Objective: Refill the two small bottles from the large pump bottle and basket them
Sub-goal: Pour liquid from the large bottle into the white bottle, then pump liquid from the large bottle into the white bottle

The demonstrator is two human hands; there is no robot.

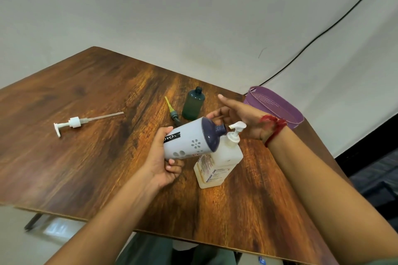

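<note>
My left hand grips a white small bottle with a dark blue top, tilted so its open neck points at the white nozzle of the large pump bottle. That cream pump bottle stands upright on the wooden table. My right hand hovers just behind the pump head with its fingers mostly straight, index finger stretched out. A dark green small bottle stands uncapped behind them. A purple basket sits at the table's right edge.
A loose white pump with a long tube lies on the table at the left. A dark pump with a yellowish tube lies beside the green bottle. A black cable runs down the white wall.
</note>
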